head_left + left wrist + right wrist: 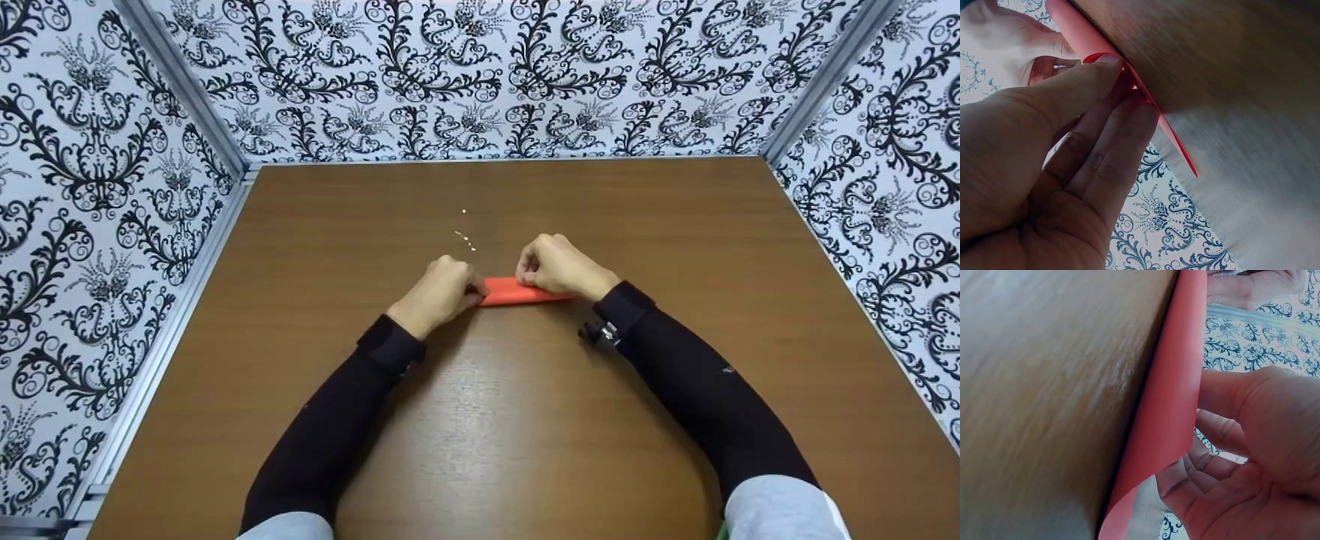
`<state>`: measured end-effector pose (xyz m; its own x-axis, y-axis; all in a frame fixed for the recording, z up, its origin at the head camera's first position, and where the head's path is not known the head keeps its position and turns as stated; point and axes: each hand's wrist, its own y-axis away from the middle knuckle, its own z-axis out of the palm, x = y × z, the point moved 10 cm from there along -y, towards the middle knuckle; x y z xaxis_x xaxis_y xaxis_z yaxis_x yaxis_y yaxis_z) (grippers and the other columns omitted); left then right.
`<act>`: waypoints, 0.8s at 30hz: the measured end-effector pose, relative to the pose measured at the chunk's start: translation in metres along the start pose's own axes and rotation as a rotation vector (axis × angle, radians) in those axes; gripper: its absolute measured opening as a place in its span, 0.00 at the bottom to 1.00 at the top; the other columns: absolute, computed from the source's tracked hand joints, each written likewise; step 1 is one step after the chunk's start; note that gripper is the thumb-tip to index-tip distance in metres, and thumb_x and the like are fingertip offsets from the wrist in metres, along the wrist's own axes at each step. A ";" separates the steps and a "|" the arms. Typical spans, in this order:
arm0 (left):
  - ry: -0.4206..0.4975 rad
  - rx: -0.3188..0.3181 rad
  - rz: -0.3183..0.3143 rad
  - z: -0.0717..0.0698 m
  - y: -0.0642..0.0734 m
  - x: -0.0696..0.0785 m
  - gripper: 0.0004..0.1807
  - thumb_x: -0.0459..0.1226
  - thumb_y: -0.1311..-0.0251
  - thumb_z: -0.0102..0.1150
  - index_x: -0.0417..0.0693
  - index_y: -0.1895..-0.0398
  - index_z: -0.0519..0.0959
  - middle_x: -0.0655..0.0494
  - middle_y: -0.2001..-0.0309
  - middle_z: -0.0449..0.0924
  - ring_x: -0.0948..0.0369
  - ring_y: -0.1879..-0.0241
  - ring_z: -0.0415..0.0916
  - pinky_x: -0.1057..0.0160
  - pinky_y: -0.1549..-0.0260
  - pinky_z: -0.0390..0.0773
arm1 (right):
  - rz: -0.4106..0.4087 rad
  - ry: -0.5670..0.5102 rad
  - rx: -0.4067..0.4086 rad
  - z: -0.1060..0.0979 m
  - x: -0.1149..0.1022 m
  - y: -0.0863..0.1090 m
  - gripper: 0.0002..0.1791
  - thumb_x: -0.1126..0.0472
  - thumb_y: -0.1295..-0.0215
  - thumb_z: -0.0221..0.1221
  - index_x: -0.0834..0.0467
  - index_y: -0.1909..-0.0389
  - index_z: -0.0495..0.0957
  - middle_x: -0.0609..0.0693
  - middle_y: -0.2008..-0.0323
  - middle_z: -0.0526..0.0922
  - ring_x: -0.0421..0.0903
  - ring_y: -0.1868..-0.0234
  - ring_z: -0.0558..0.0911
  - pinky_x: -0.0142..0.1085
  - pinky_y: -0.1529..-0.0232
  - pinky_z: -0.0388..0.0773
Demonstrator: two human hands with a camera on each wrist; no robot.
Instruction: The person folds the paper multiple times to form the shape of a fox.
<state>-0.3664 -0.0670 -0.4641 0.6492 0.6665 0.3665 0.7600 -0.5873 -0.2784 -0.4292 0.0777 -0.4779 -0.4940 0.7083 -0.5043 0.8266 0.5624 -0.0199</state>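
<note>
A red sheet of paper, curled over on itself into a loose roll, lies across the middle of the table between both hands. My left hand pinches its left end; in the left wrist view the thumb presses on the curled edge and the other fingers reach inside the curl. My right hand holds the paper toward its right end. The right wrist view shows the rolled paper with the right thumb partly hidden behind it and the fingertips at its lower open end.
Small white flecks lie on the brown wooden table beyond the hands. Patterned black-and-white walls with metal rails enclose the table at the back and both sides.
</note>
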 end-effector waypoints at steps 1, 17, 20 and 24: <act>0.005 0.001 0.001 0.000 0.000 0.000 0.06 0.25 0.35 0.82 0.44 0.64 0.98 0.52 0.60 0.99 0.53 0.57 0.97 0.49 0.50 0.95 | 0.004 0.000 -0.002 0.000 0.001 0.000 0.04 0.63 0.27 0.76 0.55 0.64 0.96 0.49 0.66 0.94 0.47 0.61 0.88 0.40 0.53 0.83; 0.021 -0.014 -0.020 0.002 -0.001 -0.004 0.05 0.27 0.31 0.80 0.45 0.61 0.98 0.52 0.59 0.99 0.52 0.56 0.97 0.48 0.49 0.95 | -0.039 0.074 -0.038 0.000 -0.012 -0.005 0.06 0.66 0.32 0.70 0.57 0.68 0.95 0.49 0.68 0.93 0.48 0.63 0.86 0.41 0.57 0.83; 0.039 -0.011 -0.038 0.000 -0.002 -0.005 0.05 0.28 0.28 0.78 0.45 0.59 0.98 0.52 0.57 0.99 0.53 0.54 0.98 0.49 0.48 0.95 | -0.049 0.087 -0.042 -0.001 -0.015 -0.006 0.07 0.66 0.33 0.70 0.57 0.70 0.95 0.49 0.70 0.92 0.48 0.64 0.86 0.41 0.57 0.83; 0.053 0.011 -0.050 -0.002 -0.004 -0.004 0.05 0.29 0.24 0.75 0.43 0.57 0.97 0.51 0.57 0.99 0.54 0.54 0.98 0.51 0.49 0.95 | -0.061 0.101 -0.051 -0.001 -0.016 -0.008 0.08 0.67 0.35 0.69 0.57 0.71 0.95 0.48 0.71 0.93 0.48 0.66 0.87 0.41 0.58 0.85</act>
<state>-0.3720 -0.0685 -0.4627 0.6081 0.6694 0.4267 0.7920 -0.5484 -0.2684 -0.4282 0.0625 -0.4686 -0.5699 0.7099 -0.4139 0.7807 0.6249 -0.0032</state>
